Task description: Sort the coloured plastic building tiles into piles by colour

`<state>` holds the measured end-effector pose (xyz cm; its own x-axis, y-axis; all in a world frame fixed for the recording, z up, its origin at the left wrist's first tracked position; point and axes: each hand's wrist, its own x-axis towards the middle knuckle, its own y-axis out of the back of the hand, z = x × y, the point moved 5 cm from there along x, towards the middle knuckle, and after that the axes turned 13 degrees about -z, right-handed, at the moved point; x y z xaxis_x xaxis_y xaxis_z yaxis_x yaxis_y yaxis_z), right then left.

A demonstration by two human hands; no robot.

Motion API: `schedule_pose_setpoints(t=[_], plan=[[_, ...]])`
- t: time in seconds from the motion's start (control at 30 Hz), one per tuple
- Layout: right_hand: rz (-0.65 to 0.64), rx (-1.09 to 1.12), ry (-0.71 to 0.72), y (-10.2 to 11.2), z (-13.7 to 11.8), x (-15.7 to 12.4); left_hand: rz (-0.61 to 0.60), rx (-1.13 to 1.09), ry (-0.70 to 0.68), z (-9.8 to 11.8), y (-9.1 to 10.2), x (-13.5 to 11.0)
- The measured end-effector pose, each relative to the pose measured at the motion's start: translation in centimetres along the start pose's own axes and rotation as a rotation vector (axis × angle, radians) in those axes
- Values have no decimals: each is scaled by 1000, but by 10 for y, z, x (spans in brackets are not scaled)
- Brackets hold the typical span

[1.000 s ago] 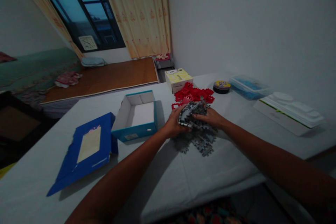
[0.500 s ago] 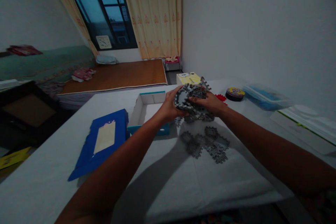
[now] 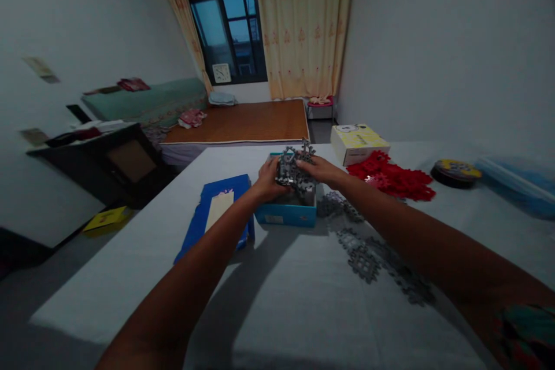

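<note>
A clump of grey interlocking plastic pieces (image 3: 295, 169) with notched edges is pressed between my two hands, above a blue-rimmed open box (image 3: 286, 215). My left hand (image 3: 269, 178) curls round the clump's left side. My right hand (image 3: 318, 169) grips it from the right, fingers partly hidden by the pieces. More loose grey pieces (image 3: 364, 263) lie scattered on the white cloth to the right of the box, partly under my right forearm. A blue box lid (image 3: 223, 205) with a pale label rests left of the box.
Red notched pieces (image 3: 392, 176) are heaped beyond my right forearm, near a yellow-and-white box (image 3: 358, 141). Farther right are a round dark tin (image 3: 456, 173) and a clear bag of blue pieces (image 3: 520, 182). The white-covered table (image 3: 303, 295) has its left edge beside the lid.
Both hands have carried the grey clump leftward, from above the cloth to over the open box. The view has turned left, and more of the red heap shows.
</note>
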<state>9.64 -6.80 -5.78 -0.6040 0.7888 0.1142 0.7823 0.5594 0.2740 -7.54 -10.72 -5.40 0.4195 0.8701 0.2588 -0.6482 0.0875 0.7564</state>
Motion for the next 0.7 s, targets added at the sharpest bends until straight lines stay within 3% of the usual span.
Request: schedule_pose_setpoints(t=[0.1, 0.23, 0.37, 0.57, 0.7], plan=[[-4, -48, -1, -1, -7, -1, 73, 133, -58, 11, -1, -7], [-41, -71, -97, -8, -15, -5, 46, 203, -139, 28, -6, -15], [-90, -129, -74, -13, -24, -6, -134, 236, -43, 25, -13, -15], [110, -269, 22, 14, -35, -17, -376, 263, 42, 20, -9, -4], [75, -280, 14, 18, -34, -33, -592, 405, 30, 30, -15, 2]])
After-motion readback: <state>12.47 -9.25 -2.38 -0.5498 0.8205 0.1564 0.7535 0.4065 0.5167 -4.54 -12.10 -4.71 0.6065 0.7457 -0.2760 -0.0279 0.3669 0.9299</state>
